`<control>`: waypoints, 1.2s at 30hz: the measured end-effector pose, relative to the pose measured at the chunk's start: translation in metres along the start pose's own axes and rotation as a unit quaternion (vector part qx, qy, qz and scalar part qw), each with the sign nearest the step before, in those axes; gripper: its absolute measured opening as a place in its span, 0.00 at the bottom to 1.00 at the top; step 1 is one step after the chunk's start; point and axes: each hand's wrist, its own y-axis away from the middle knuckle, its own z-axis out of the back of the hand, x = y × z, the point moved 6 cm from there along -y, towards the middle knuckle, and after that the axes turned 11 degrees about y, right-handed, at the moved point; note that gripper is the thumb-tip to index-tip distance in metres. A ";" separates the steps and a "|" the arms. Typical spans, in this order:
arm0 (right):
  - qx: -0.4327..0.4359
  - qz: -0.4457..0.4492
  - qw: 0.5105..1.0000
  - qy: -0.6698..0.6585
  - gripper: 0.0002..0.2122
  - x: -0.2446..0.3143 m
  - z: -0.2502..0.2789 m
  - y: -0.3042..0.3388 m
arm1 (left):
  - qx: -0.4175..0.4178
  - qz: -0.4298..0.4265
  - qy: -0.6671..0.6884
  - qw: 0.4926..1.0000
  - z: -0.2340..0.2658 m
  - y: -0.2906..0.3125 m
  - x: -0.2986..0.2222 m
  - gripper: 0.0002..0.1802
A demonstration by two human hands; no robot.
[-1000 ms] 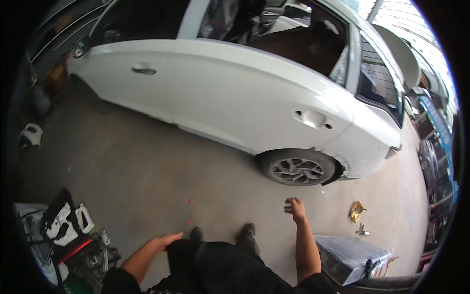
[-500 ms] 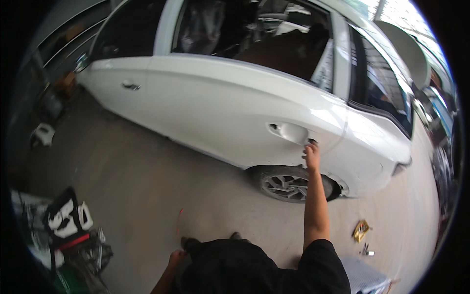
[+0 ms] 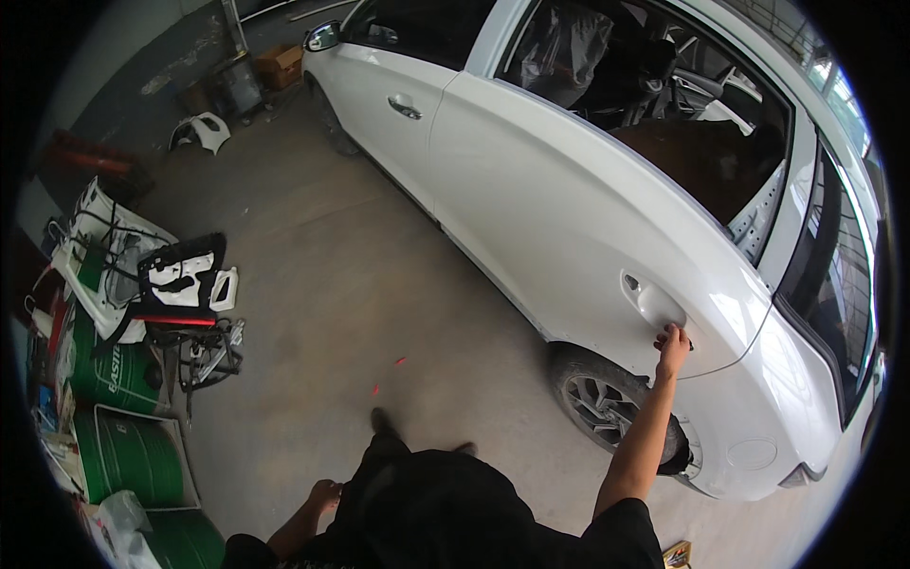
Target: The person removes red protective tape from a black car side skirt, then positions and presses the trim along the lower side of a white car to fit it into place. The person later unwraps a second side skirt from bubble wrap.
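Observation:
The white car's rear door (image 3: 540,199) stands in front of me, with a scooped handle recess (image 3: 661,305) and no outer handle on it. My right hand (image 3: 674,347) reaches to the back end of that recess, beside a small dark opening. Its fingers are bent together against the panel, and whatever they pinch is hidden. Low by my left hip hangs my left hand (image 3: 325,494), its fingers curled closed, with nothing visible in them. The rear window opening (image 3: 720,180) has no glass, and the cabin shows through.
Below my right arm is the rear wheel (image 3: 607,406). Green drums (image 3: 128,455) and removed panels (image 3: 185,275) line the left side. A white trim piece (image 3: 210,133) and a cardboard box (image 3: 281,66) sit farther off. Red scraps (image 3: 400,360) lie on the floor.
My view has swung left, so the car sits farther right and the drums have come into sight. My right hand stays at the rear end of the handle recess.

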 end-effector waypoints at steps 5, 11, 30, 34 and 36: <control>0.009 -0.004 0.999 0.033 0.12 0.010 -0.011 0.009 | -0.010 -0.171 -0.150 0.974 -0.010 -0.031 0.030 0.25; -0.048 0.021 0.999 0.011 0.10 0.012 -0.016 0.013 | -0.048 -0.049 0.080 0.994 0.015 -0.043 0.027 0.21; -0.169 0.103 0.975 0.097 0.14 0.084 -0.094 0.236 | 0.023 -0.042 0.054 0.997 0.101 -0.030 0.161 0.12; -0.174 0.112 0.970 0.125 0.16 0.127 -0.137 0.310 | 0.034 0.076 0.163 0.983 0.146 -0.020 0.224 0.18; -0.190 0.089 0.954 0.213 0.17 0.139 -0.157 0.355 | 0.034 0.072 0.149 0.986 0.160 -0.020 0.254 0.18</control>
